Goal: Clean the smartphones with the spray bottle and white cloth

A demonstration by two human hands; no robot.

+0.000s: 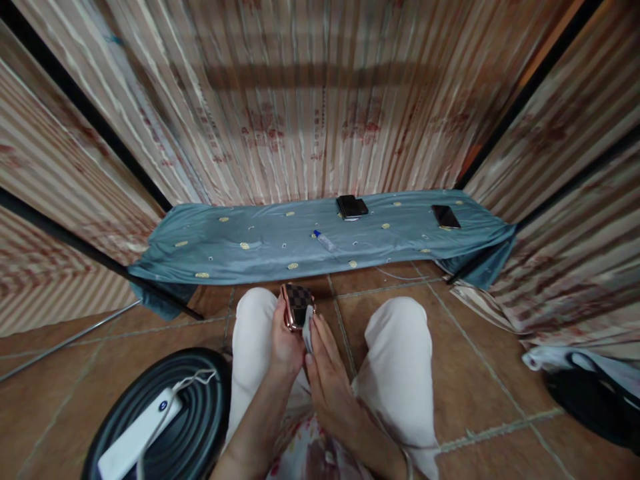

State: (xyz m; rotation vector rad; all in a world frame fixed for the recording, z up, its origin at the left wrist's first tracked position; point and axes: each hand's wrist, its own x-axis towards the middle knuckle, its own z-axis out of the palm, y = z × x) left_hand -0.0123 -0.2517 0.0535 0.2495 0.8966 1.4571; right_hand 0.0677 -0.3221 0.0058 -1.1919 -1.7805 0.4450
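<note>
My left hand [289, 343] is closed around a phone in a brown checkered case [299, 298] with a shiny rose-gold rim, above my lap. Against the lower right of the case, my right hand [326, 360] presses a small white cloth [308, 328] under its fingers. Part of the cloth and the lower end of the case are hidden by my hands. On the blue-covered low shelf [265, 243] ahead lies a small clear bottle with a blue cap [326, 241].
A black wallet-like item [351, 207] and a dark phone [445, 217] lie on the shelf. Black poles [100, 120] and striped curtains [320, 87] surround it. At lower left, a white power strip [143, 437] with a cable rests on a black round stool [200, 427]. A black-and-white item [590, 393] lies right.
</note>
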